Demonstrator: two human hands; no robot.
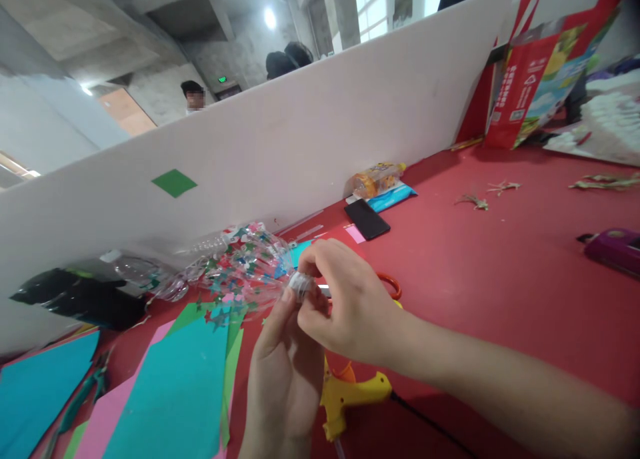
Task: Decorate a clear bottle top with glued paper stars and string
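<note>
My left hand (285, 359) is closed around the neck of a clear plastic bottle piece (260, 259), thumb on its white end (300, 283). The clear plastic fans out in strips to the left, covered with small red, green, blue and pink stars. From the right, my right hand (345, 299) pinches the same white end, its fingertips touching it. Scissors with red handles (391, 285) lie partly hidden behind my right hand. Below the hands rests a yellow glue gun (355, 395) with a black cord.
Coloured sheets (170, 385), pliers (80, 399), a black bag (80, 299) and a clear bottle (145, 272) lie left. Behind are a phone (367, 219) and an orange-labelled bottle (377, 179) by the white partition (300, 132). A purple tool (615, 251) lies right.
</note>
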